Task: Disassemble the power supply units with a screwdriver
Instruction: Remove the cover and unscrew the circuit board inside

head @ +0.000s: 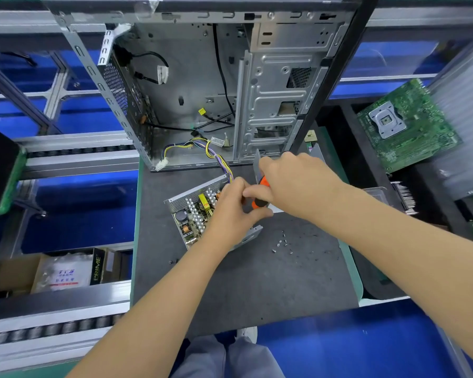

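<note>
An opened power supply unit lies on the dark work mat, its circuit board, heat sinks and coils exposed. Its yellow and purple cable bundle runs up into the computer case. My right hand grips the orange-and-black handle of a screwdriver above the unit's right side; the shaft and tip are hidden. My left hand rests over the unit with fingers curled at the screwdriver's lower end. A grey metal cover piece stands just behind my right hand.
Several loose screws lie on the mat right of the unit. A green motherboard leans in a black bin at the right. Roller conveyor rails run along the left, with cardboard boxes below them.
</note>
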`<state>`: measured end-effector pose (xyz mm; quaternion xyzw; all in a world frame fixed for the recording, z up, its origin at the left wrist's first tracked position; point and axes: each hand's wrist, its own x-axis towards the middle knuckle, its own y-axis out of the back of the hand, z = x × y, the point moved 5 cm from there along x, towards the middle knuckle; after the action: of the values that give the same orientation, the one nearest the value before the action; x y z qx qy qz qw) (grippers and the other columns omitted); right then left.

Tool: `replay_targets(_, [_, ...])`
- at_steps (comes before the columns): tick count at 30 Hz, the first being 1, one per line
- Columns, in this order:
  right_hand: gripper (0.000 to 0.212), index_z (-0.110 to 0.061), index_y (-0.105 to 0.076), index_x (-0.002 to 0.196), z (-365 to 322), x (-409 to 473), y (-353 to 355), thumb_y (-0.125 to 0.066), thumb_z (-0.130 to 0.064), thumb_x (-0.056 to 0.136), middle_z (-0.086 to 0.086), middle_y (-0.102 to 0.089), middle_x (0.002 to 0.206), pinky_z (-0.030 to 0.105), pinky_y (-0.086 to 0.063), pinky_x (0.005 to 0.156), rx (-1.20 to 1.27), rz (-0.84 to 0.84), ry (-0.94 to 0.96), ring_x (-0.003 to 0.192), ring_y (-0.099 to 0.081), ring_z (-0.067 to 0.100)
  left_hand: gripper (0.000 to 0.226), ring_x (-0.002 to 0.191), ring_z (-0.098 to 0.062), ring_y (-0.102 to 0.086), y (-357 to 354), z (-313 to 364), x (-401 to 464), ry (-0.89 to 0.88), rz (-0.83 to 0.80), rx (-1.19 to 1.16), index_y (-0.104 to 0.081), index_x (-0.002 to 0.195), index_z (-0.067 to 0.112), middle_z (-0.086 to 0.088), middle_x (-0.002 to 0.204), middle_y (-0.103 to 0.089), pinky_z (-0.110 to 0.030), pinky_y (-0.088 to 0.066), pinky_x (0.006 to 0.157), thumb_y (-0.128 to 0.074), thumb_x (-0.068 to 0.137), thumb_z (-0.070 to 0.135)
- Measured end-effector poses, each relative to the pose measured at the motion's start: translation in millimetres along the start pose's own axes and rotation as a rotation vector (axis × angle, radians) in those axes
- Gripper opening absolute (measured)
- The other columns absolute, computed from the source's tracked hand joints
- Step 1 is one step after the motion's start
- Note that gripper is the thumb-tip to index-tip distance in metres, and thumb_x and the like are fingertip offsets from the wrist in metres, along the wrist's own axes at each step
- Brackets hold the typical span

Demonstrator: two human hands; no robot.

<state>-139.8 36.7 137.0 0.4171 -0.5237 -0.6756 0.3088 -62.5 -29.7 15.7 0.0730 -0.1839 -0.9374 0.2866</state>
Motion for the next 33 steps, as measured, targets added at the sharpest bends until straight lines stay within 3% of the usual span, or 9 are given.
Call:
replay_targets(4, [0.031, -0.015, -0.045, 0.117, -1.9, 3.3, -4.8, -0.055, -0.035, 0.096, 0.008, -0.055, 0.102, 0.041, -0.046, 0.078, 0.13, -0.085, 0.171, 0.1, -0.055, 0.034, 0.048, 0.096, -0.012, -0.049, 4.1, -3.4, -5.5, -0.078, 0.012, 0.013, -0.055, 0.106, 0.036, 0.016, 0.099, -0.055, -0.016, -0.035, 0.078, -0.087, 0.073, 0.022])
replay_targets(7, [0.029, -0.024, -0.042, 0.119, 2.2, 2.0, -11.4, -0.058, -0.02, 0.095, -0.001, -0.04, 0.115, 0.04, -0.041, 0.083, 0.137, -0.14, 0.214, 0.101, -0.041, 0.029, 0.049, 0.105, -0.006, -0.045, 3.5, -3.3, -10.3, -0.15, -0.029, 0.05, -0.059, 0.131, 0.021, 0.016, 0.112, -0.055, -0.016, -0.033, 0.089, -0.075, 0.086, 0.012])
replay_targets(10, [0.032, -0.028, -0.044, 0.115, 1.8, 1.3, -15.3, -0.059, -0.011, 0.092, -0.005, -0.034, 0.114, 0.035, -0.028, 0.075, 0.153, -0.141, 0.232, 0.094, -0.03, 0.024, 0.035, 0.093, 0.01, -0.043, -0.3, -1.0, -12.5, -0.118, -0.01, 0.012, -0.062, 0.116, 0.029, 0.016, 0.097, -0.056, -0.008, -0.033, 0.081, -0.07, 0.09, 0.007])
replay_targets(16, [0.047, -0.019, -0.04, 0.112, 6.7, 1.1, -10.3, -0.048, -0.061, 0.094, 0.003, -0.046, 0.096, 0.042, -0.045, 0.077, 0.228, -0.115, 0.067, 0.092, -0.046, 0.032, 0.026, 0.091, -0.014, -0.046, -4.8, -5.1, -4.7, -0.082, 0.039, 0.034, -0.06, 0.094, 0.014, 0.006, 0.09, -0.053, -0.017, -0.035, 0.074, -0.082, 0.08, 0.017])
replay_targets(20, [0.042, -0.015, -0.039, 0.097, 4.4, 3.0, -8.3, -0.042, -0.056, 0.099, 0.003, -0.026, 0.07, 0.035, -0.035, 0.061, 0.067, -0.041, -0.02, 0.074, -0.038, 0.029, 0.036, 0.093, -0.023, -0.049, -6.9, -3.6, -4.5, -0.074, 0.071, 0.015, -0.059, 0.095, 0.02, 0.003, 0.097, -0.054, -0.028, -0.041, 0.078, -0.088, 0.074, 0.021])
replay_targets(23, [0.024, -0.019, -0.044, 0.104, 2.8, 3.2, -11.9, -0.05, -0.041, 0.096, 0.007, -0.049, 0.088, 0.039, -0.045, 0.071, 0.231, -0.13, 0.058, 0.084, -0.05, 0.032, 0.057, 0.099, -0.014, -0.047, -2.2, -7.2, -8.9, -0.064, 0.041, -0.014, -0.048, 0.102, 0.045, 0.017, 0.102, -0.052, -0.017, -0.036, 0.08, -0.089, 0.069, 0.022])
replay_targets(26, [0.027, -0.023, -0.047, 0.117, 4.2, 0.1, -13.3, -0.057, -0.027, 0.092, 0.002, -0.047, 0.109, 0.033, -0.036, 0.076, 0.332, -0.213, 0.126, 0.096, -0.046, 0.025, 0.053, 0.109, -0.006, -0.048, 13.3, -16.2, -14.9, -0.082, 0.019, 0.035, -0.05, 0.115, 0.042, 0.02, 0.111, -0.057, -0.019, -0.039, 0.09, -0.078, 0.081, 0.013])
replay_targets(30, [0.063, -0.022, -0.045, 0.123, 7.0, -3.6, -11.5, -0.024, -0.072, 0.09, 0.01, -0.05, 0.104, 0.037, -0.035, 0.068, 0.054, -0.189, 0.065, 0.09, -0.045, 0.031, 0.048, 0.113, -0.008, -0.051, 39.9, -28.5, -19.1, -0.168, 0.049, 0.293, -0.058, 0.122, 0.03, 0.021, 0.11, -0.061, -0.03, -0.038, 0.099, -0.052, 0.087, -0.002])
replay_targets(33, [0.044, -0.019, -0.047, 0.116, 3.5, -1.0, -8.5, -0.028, -0.055, 0.101, 0.008, -0.047, 0.088, 0.037, -0.034, 0.063, -0.113, -0.074, 0.109, 0.088, -0.052, 0.033, 0.038, 0.117, -0.019, -0.052, 34.0, -36.0, -22.7, -0.214, -0.11, 0.516, -0.064, 0.126, 0.023, 0.007, 0.115, -0.066, -0.043, -0.037, 0.095, -0.052, 0.093, 0.009])
